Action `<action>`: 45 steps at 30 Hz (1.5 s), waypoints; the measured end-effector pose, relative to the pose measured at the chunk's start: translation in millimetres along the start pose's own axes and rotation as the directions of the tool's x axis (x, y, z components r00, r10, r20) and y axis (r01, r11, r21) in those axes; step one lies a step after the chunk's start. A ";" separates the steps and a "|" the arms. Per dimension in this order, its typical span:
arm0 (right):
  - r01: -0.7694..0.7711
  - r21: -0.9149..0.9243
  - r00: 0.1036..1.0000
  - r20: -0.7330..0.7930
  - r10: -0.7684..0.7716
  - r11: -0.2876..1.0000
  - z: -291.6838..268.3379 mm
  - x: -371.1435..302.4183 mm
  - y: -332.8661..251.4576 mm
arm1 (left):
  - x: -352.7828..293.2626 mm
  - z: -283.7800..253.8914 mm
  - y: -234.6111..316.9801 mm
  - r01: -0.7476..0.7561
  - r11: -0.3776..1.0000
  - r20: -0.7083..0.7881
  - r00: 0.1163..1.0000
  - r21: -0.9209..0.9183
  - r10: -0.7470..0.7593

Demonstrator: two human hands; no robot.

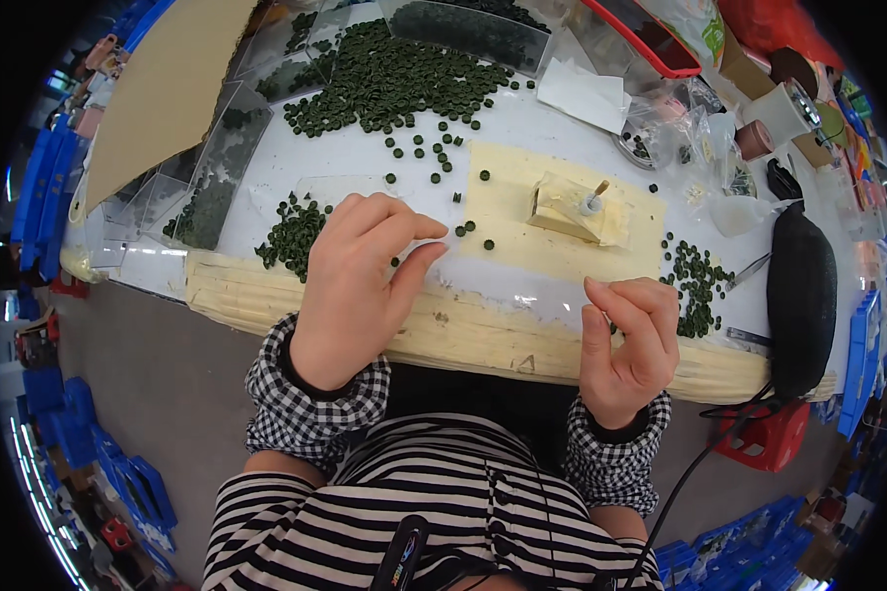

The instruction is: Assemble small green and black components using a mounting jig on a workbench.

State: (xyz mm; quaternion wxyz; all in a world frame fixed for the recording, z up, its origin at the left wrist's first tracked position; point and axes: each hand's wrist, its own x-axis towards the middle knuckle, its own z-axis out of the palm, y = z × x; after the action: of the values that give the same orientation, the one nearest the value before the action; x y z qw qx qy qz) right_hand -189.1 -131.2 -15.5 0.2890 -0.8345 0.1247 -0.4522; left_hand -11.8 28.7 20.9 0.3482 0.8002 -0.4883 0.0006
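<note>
My left hand (357,281) hovers over the near edge of the table, thumb and forefinger drawn into a pinch toward the right. Whatever lies between those tips is too small to make out. Just beyond them are a few loose dark green rings (489,244). My right hand (633,340) is curled, its thumb and forefinger almost together; I cannot make out anything between them. Between my hands, a glossy clear sheet (527,295) lies along the edge. Past it, a tape-wrapped block (579,212) with a small upright peg (599,192) stands on a cream pad (503,197).
A large heap of green pieces (394,79) spreads at the back; smaller piles sit beside my left hand (291,236) and right of my right hand (698,291). Clear trays (222,163) and cardboard (168,98) stand left. A black padded object (801,295) lies right, near tweezers (749,271).
</note>
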 end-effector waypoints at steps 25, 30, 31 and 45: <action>-0.007 -0.032 1.000 0.011 0.008 0.999 1.5 0.4 -0.9 | -29.2 -27.9 43.0 -0.381 0.437 0.385 0.207 -0.815 0.899; -0.001 -0.039 1.000 0.013 0.001 0.999 1.7 -0.6 0.0 | -26.1 -29.8 55.4 -0.414 0.474 0.467 0.125 -0.777 0.875; -0.002 -0.040 1.000 0.013 0.002 0.999 1.6 -0.6 -0.2 | -29.2 -28.0 56.1 -0.435 0.477 0.457 0.157 -0.764 0.875; -0.025 -0.023 0.999 0.038 0.025 0.999 1.0 0.8 -0.9 | -17.7 -29.0 48.0 -0.394 0.442 0.470 0.028 -0.806 0.882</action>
State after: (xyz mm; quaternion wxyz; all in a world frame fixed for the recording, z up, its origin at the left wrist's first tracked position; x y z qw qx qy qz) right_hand -187.9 -130.5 -14.9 0.2876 -0.8446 0.1347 -0.4311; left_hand -48.8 45.2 63.5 0.1749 0.2283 -0.8867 -0.3621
